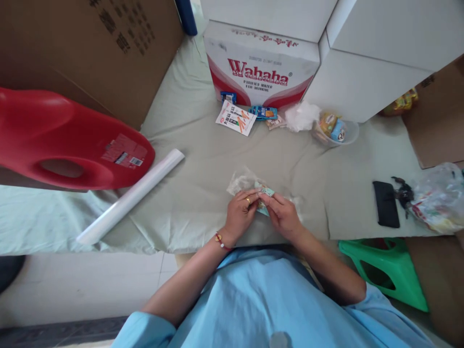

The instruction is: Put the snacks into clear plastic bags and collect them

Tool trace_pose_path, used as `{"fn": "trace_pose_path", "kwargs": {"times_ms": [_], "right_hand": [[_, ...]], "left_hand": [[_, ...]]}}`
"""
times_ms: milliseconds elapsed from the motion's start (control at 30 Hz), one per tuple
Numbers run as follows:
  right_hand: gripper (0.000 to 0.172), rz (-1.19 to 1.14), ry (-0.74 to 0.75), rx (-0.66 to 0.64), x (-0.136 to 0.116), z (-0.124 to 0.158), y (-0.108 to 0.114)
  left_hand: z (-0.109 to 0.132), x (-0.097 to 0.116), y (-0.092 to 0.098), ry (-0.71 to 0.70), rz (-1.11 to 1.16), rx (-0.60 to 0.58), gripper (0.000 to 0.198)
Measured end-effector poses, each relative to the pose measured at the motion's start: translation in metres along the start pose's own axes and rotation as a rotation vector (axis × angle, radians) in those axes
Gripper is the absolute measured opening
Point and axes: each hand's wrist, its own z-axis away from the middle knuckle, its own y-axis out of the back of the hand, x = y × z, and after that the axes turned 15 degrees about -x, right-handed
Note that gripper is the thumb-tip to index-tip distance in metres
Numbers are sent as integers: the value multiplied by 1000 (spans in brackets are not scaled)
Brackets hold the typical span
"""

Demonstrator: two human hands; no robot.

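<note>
My left hand (pixel 242 211) and my right hand (pixel 284 212) meet at the near part of the cloth-covered table. Both have their fingers closed on a small light-blue and green snack packet (pixel 261 209), pinching it at its upper part. The fingers hide much of it, and I cannot tell whether it is torn. Just behind my left hand lies a crumpled clear plastic bag (pixel 242 180), and some of this clear film also shows beside my right hand. A ring and a red bracelet are on my left hand and wrist.
Against a Wahaba-style printed carton (pixel 263 67) lie a white snack packet (pixel 236 118), blue packets (pixel 264 112) and a clear bowl (pixel 350 133) of snacks. A white roll (pixel 130 198) and red jug (pixel 72 145) stand left; a black phone (pixel 386 204) and plastic bag (pixel 440 198) lie right.
</note>
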Motion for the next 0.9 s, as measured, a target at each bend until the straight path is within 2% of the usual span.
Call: {"fn": "trace_pose_path", "kwargs": {"times_ms": [100, 167, 233, 300, 400, 500, 633, 667, 733, 833, 900], "right_hand": [[45, 72, -6, -20, 3, 1, -2], [43, 149, -16, -43, 6, 1, -2], [43, 212, -10, -77, 8, 1, -3], [45, 252, 2, -126, 7, 0, -2], [50, 285, -1, -184, 4, -1, -1], [49, 309, -12, -212, 2, -2, 2], [48, 333, -4, -233, 1, -2, 3], [48, 335, -3, -237, 1, -2, 3], [48, 332, -8, -246, 1, -2, 4], [46, 330, -18, -261, 0, -3, 5], [46, 334, -17, -274, -1, -3, 6]], "left_hand": [[-2, 0, 0, 19, -4, 53, 23], [-3, 1, -2, 100, -37, 135, 20], [-4, -1, -2, 221, -46, 255, 39], [-4, -5, -1, 318, -30, 324, 61], [-4, -20, 8, 336, 64, 281, 74], [-3, -39, 23, 296, 300, 276, 68], [-16, -57, 46, 424, 559, 404, 50], [-21, -58, 51, 453, 575, 394, 53], [-33, -56, 57, 493, 524, 284, 62], [-45, -47, 62, 481, 261, 7, 79], [-43, -41, 65, 436, 139, -155, 79]]}}
